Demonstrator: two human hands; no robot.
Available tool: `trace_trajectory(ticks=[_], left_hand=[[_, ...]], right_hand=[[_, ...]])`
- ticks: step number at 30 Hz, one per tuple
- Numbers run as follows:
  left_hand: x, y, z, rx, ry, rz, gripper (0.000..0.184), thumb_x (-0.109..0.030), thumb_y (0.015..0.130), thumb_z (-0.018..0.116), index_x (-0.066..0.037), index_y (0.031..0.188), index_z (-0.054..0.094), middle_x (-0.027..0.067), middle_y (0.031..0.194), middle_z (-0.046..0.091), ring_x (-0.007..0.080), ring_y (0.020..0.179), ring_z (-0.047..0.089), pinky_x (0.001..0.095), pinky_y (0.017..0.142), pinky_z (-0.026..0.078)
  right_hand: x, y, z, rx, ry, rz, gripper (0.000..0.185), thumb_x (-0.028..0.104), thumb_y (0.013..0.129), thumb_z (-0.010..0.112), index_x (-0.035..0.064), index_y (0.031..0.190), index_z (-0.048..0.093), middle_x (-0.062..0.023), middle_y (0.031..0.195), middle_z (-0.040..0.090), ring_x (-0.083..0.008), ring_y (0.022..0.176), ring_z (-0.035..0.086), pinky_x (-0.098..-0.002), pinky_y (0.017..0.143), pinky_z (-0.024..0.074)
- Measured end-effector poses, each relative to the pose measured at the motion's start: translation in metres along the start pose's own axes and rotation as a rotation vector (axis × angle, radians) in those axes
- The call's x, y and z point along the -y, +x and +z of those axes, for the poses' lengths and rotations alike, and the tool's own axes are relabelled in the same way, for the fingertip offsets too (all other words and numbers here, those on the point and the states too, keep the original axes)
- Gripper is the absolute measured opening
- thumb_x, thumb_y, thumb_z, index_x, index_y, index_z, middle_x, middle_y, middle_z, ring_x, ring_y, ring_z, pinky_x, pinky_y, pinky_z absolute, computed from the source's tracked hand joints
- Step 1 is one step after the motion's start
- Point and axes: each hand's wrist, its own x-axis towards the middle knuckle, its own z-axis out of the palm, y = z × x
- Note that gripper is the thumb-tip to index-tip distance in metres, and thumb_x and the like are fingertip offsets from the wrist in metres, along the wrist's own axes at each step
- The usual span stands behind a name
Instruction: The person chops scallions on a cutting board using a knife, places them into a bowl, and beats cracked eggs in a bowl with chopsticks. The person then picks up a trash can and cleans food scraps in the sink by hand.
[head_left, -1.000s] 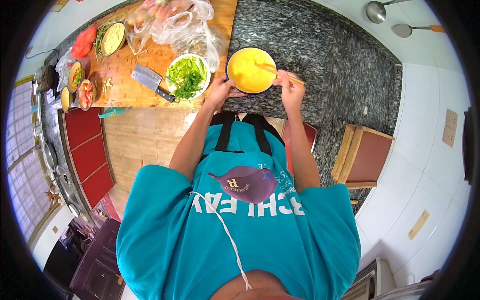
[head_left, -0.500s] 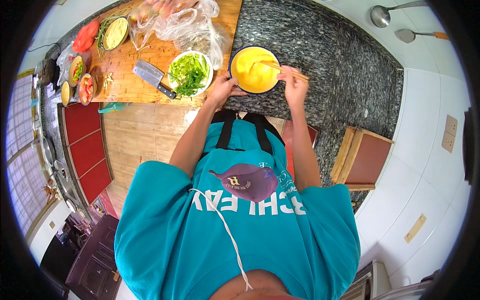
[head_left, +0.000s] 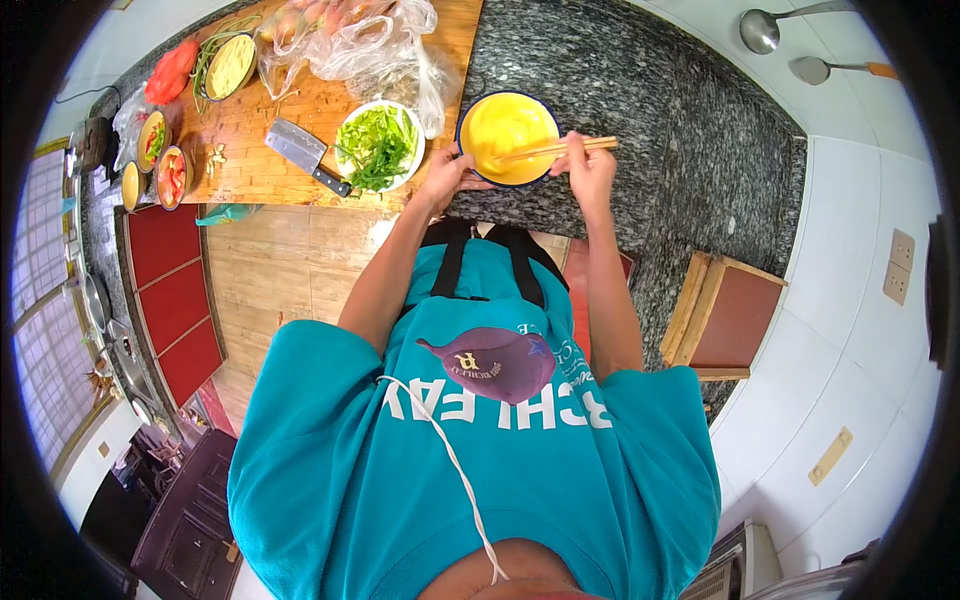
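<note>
Right, two hands at work here, and one big bowl [head_left: 508, 93] of yellow liquid [head_left: 505, 120] between them! It's sitting on the dark stone bench [head_left: 640, 90], just beside the wooden board [head_left: 245, 160]. Two chopsticks [head_left: 545, 151] reach into it, slanting low across the right rim, tips down in the yellow.

My left hand [head_left: 446, 181] has the bowl by its near left side: thumb up at the rim, the other fingers tucked along the lower side, forearm angling up from my body. Over to my right hand [head_left: 588, 172], just off the bowl's right side: fingers pinching the two chopsticks together near their back ends, wrist below the grip, forearm rising almost straight.

Just left of my left hand, one white bowl [head_left: 418, 150] heaped with chopped greens [head_left: 378, 150], and one cleaver [head_left: 296, 145] lying flat beside it, handle pointing towards the bowl. Farther left, count them, four smaller bowls: one of pale shreds [head_left: 231, 63], one of red and green bits [head_left: 154, 140], one of red pieces [head_left: 173, 178], and a little yellow one [head_left: 132, 187] at the end. One red bag [head_left: 172, 72] near the shreds, crumpled clear plastic [head_left: 360, 55] behind the greens. Up on the wall, two tools: one ladle [head_left: 760, 32], one spatula [head_left: 810, 70].
</note>
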Motion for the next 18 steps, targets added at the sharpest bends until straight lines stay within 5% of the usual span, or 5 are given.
trace_trajectory(ticks=[3, 6, 12, 14, 18], left_hand=[[-0.001, -0.002, 0.001, -0.009, -0.009, -0.004, 0.03, -0.005, 0.091, 0.05, 0.01, 0.117, 0.05, 0.0228, 0.099, 0.067, 0.0335, 0.083, 0.07, 0.0403, 0.075, 0.062], [-0.003, -0.003, 0.001, -0.011, 0.004, 0.0, 0.031, -0.005, 0.091, 0.05, 0.01, 0.118, 0.05, 0.0228, 0.101, 0.066, 0.0336, 0.083, 0.07, 0.0404, 0.074, 0.062], [-0.001, -0.003, 0.001, -0.019, 0.054, -0.011, 0.03, -0.004, 0.088, 0.052, 0.011, 0.114, 0.053, 0.0215, 0.103, 0.065, 0.0334, 0.083, 0.07, 0.0409, 0.073, 0.063], [-0.002, -0.002, -0.001, -0.009, 0.041, -0.01, 0.029, -0.003, 0.088, 0.051, 0.011, 0.114, 0.053, 0.0211, 0.102, 0.065, 0.0334, 0.083, 0.07, 0.0407, 0.072, 0.063], [0.006, 0.002, -0.005, 0.02, 0.014, -0.008, 0.028, -0.003, 0.089, 0.05, 0.008, 0.115, 0.052, 0.0205, 0.099, 0.066, 0.0332, 0.081, 0.07, 0.0405, 0.072, 0.063]], right_hand=[[-0.01, 0.006, 0.013, -0.165, 0.042, -0.374, 0.028, 0.019, 0.099, 0.055, -0.0052, 0.092, 0.068, -0.0115, 0.063, 0.068, -0.0151, 0.059, 0.068, -0.0263, 0.056, 0.0541], [-0.003, -0.002, 0.004, -0.027, 0.025, -0.098, 0.03, 0.021, 0.099, 0.055, -0.0054, 0.093, 0.068, -0.0105, 0.061, 0.067, -0.0147, 0.056, 0.067, -0.0262, 0.055, 0.0528], [-0.008, 0.0, 0.006, 0.018, 0.09, -0.06, 0.028, 0.02, 0.099, 0.056, -0.0053, 0.093, 0.067, -0.0099, 0.063, 0.067, -0.0149, 0.056, 0.066, -0.0265, 0.054, 0.0518], [-0.005, 0.003, 0.008, -0.218, -0.02, -0.175, 0.027, 0.019, 0.099, 0.056, -0.0049, 0.093, 0.067, -0.0097, 0.062, 0.066, -0.0154, 0.056, 0.066, -0.0271, 0.053, 0.0521], [-0.002, 0.003, -0.002, 0.009, -0.013, -0.037, 0.027, 0.019, 0.099, 0.055, -0.0047, 0.092, 0.067, -0.01, 0.062, 0.067, -0.0152, 0.057, 0.067, -0.0269, 0.055, 0.0528]])
